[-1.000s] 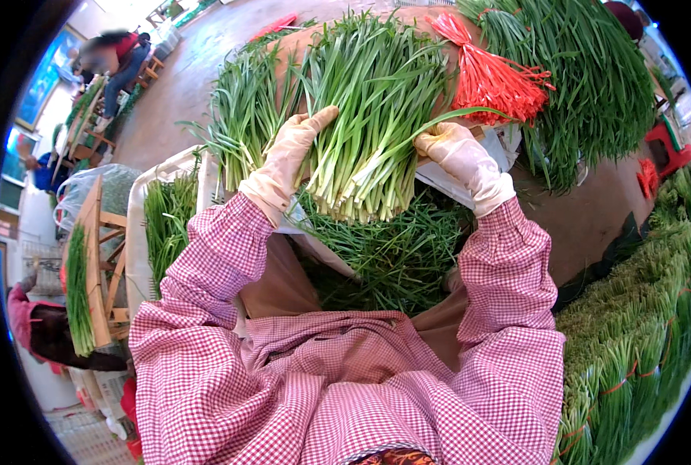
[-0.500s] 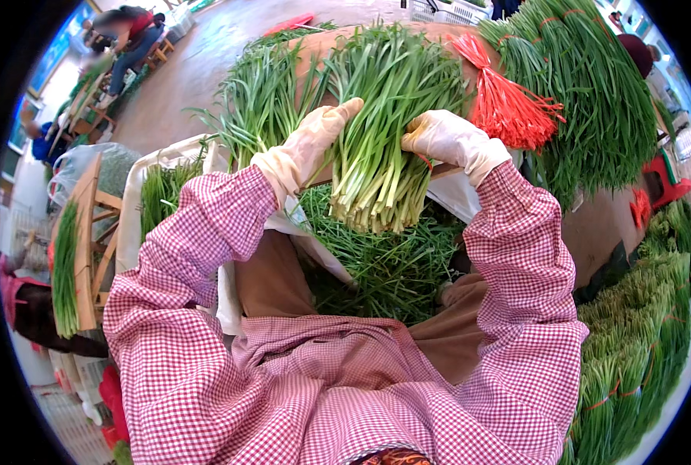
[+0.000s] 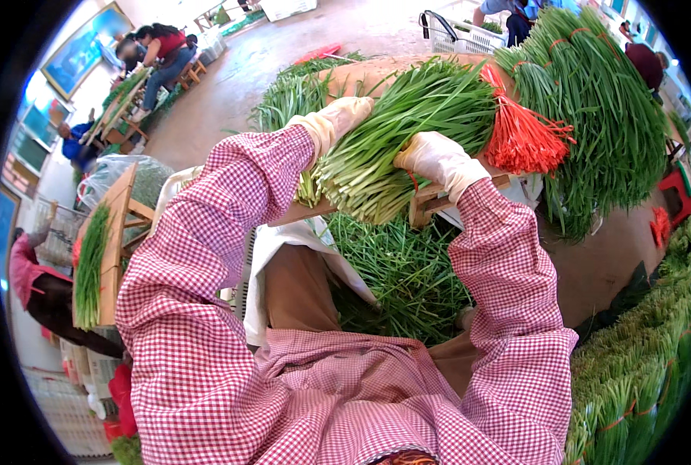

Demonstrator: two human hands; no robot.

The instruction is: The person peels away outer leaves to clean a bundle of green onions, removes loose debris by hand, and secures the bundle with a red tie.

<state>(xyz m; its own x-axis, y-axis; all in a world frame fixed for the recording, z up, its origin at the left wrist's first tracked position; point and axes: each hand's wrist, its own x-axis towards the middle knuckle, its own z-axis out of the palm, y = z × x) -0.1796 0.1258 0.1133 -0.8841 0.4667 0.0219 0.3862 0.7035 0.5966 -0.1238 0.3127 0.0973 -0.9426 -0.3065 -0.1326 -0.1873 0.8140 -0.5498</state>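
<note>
A thick bundle of garlic chives (image 3: 434,105) lies slantwise between my gloved hands, its pale cut ends toward the lower left and its leaves toward the upper right. My left hand (image 3: 336,122) is closed round the far left side of the bundle. My right hand (image 3: 437,159) presses on its near right side with fingers bent in. Just under those fingers shows a short red tie (image 3: 414,181); whether they pinch it I cannot tell. Behind my left hand more loose chives (image 3: 289,101) rest on a wooden bench (image 3: 427,208).
A bunch of red ties (image 3: 522,132) hangs beside the bundle. Tall tied chives (image 3: 605,128) are heaped at the right, with more bundles (image 3: 632,387) nearer. Cut leaves (image 3: 399,267) fill the space between my knees. Another person (image 3: 163,54) works at the far left.
The bundle has tilted, its cut ends swinging to the left and its leaves to the right. Both hands have turned with it. The whole view has shifted slightly.
</note>
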